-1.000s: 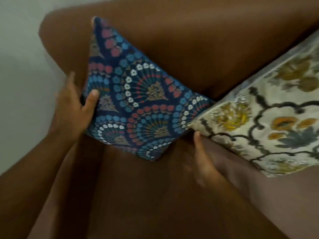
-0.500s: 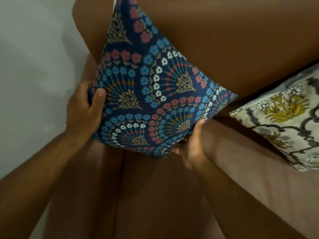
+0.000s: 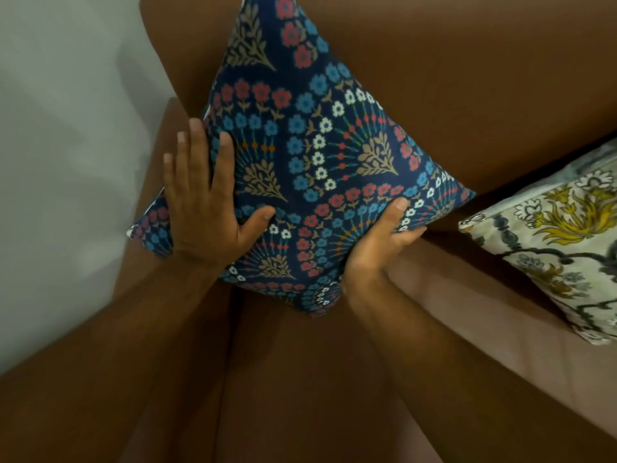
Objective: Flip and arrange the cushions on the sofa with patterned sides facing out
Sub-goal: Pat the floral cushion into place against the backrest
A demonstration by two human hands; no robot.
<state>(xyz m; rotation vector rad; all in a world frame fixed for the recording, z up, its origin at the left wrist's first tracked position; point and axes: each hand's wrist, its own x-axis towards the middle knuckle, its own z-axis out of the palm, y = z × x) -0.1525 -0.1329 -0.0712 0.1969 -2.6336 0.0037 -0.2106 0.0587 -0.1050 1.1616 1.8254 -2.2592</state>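
A dark blue cushion point(image 3: 320, 155) with red, blue and white flower fans leans against the brown sofa backrest point(image 3: 467, 78) in the left corner, its patterned side facing me. My left hand point(image 3: 203, 208) lies flat on the cushion's lower left part, fingers spread, thumb pressing the fabric. At the cushion's lower right edge my right hand point(image 3: 380, 242) grips it, thumb on the front and fingers underneath. A cream cushion point(image 3: 561, 235) with yellow and grey flowers rests on the seat to the right, apart from the blue one.
The sofa armrest point(image 3: 160, 135) runs along the left side, right beside a pale wall point(image 3: 60, 128). The brown seat point(image 3: 300, 379) stretches below the cushions toward me.
The blue cushion has shifted left, away from the cream cushion, and now stands more upright. My left hand went from gripping its edge to lying flat on its face. My right hand took its lower edge.
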